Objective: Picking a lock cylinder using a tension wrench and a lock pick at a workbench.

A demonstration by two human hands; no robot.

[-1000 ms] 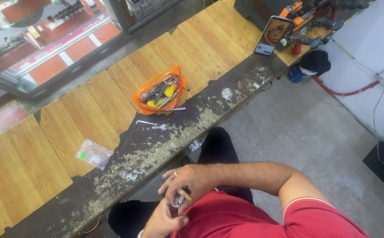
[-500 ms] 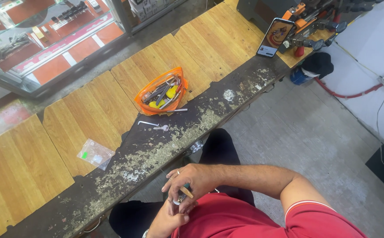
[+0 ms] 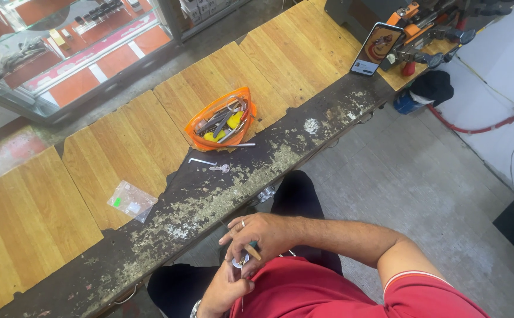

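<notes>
Both hands meet over the lap: right hand [image 3: 264, 234] in a closed grip on a thin wooden-handled tool [image 3: 252, 251], left hand [image 3: 226, 288] pinching a small metal piece [image 3: 239, 259] beneath it, below the worn surface [image 3: 221, 194].

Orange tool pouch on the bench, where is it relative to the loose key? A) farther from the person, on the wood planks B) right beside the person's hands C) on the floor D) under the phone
A: the orange tool pouch lies on the wood planks, beyond the loose key on the worn dark strip.
</notes>
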